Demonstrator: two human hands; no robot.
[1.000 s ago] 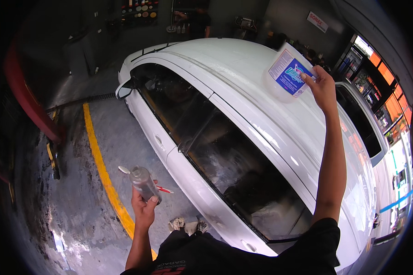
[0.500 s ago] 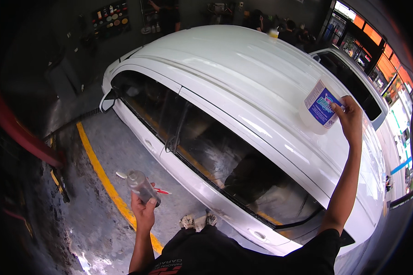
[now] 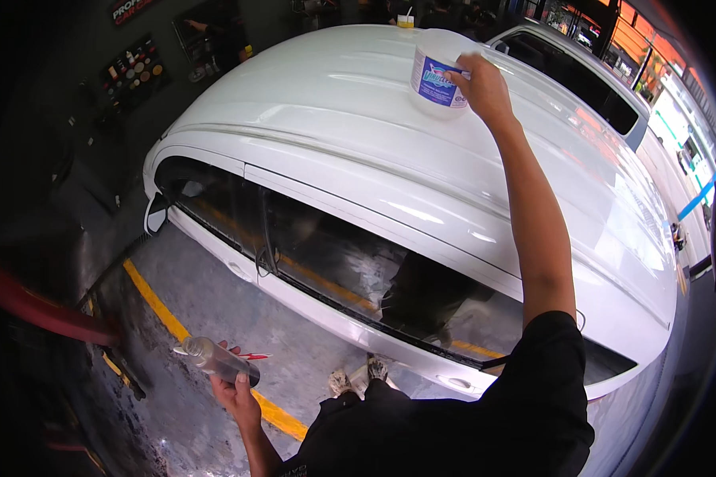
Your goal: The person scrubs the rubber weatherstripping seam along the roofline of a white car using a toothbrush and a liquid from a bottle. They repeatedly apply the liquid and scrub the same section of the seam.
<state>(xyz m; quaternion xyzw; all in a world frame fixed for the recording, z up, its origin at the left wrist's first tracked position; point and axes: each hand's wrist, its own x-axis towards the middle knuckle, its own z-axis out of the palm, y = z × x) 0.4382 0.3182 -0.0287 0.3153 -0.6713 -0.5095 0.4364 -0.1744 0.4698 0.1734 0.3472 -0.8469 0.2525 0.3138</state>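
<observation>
My right hand [image 3: 485,91] grips the rim of a translucent white plastic tub [image 3: 431,60] with a blue label. My arm stretches far out, and the tub is at the white car's roof [image 3: 334,111]; I cannot tell if it rests there. Low at the left, my left hand [image 3: 239,396] is closed around a clear plastic bottle [image 3: 215,359], tilted, with a dark lower part. A thin red handle [image 3: 254,356] sticks out beside the bottle, and a pale tip shows at its other end, like a small brush.
The car's side windows [image 3: 326,254] and door mirror [image 3: 157,213] are close in front of me. A yellow floor line [image 3: 155,298] runs by the car. At left is a red curved bar [image 3: 48,314]. A yellow-and-white container [image 3: 406,20] and another vehicle [image 3: 573,75] stand beyond the roof.
My right hand has carried the tub leftward and farther across the roof. My left hand has moved slightly left and down, and the bottle leans more. The view has shifted.
</observation>
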